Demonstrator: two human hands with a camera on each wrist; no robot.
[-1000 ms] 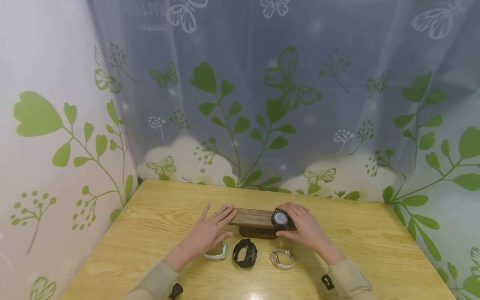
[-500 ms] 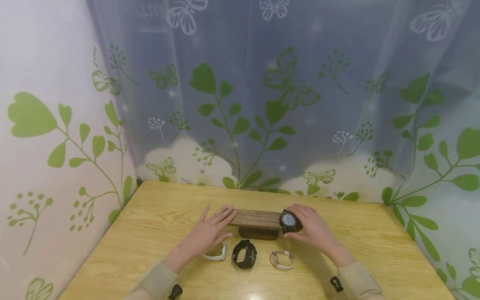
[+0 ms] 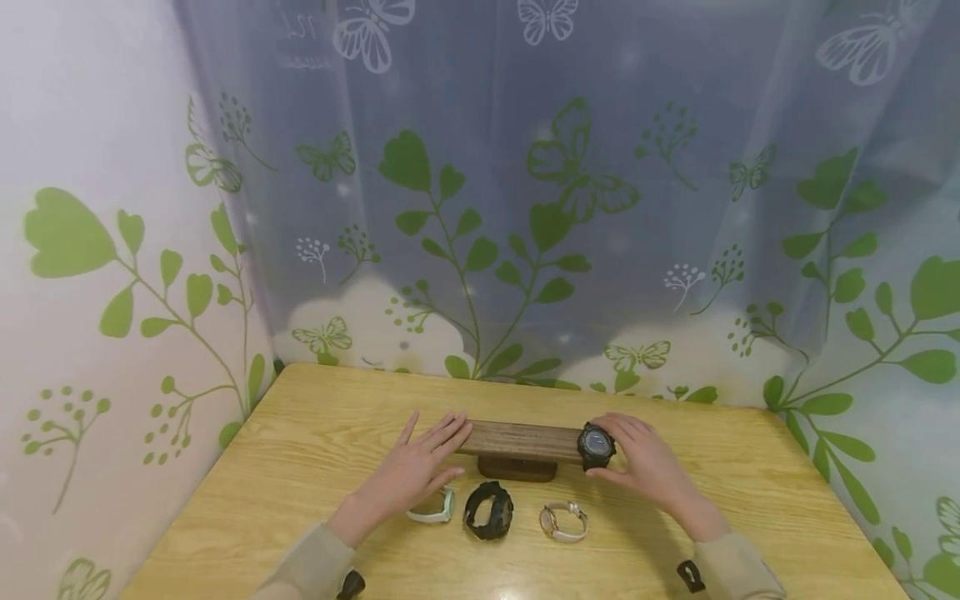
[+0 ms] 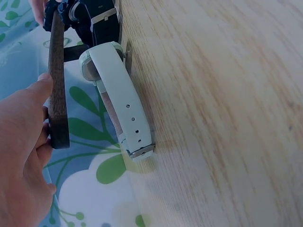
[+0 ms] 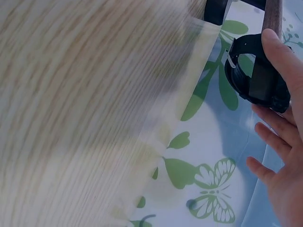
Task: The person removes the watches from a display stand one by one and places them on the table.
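Observation:
My right hand grips a black digital watch at the right end of a dark wooden watch stand's bar. In the right wrist view, the closed strap loops round the bar's end, with my thumb and fingers on opposite sides. My left hand holds the bar's other end, its thumb near the front and fingers extended over it; the left wrist view shows them about the bar. In front lie a mint-green watch, a chunky black watch and a pale-strapped, rose-gold watch.
The stand's base rests on a light wood table. A patterned curtain hangs behind the table and along both sides. Black straps sit at both sleeves.
My right hand has slid the black digital watch rightward along the bar to its end, exposing more wood. My left hand keeps its place, and the watches on the table have not moved.

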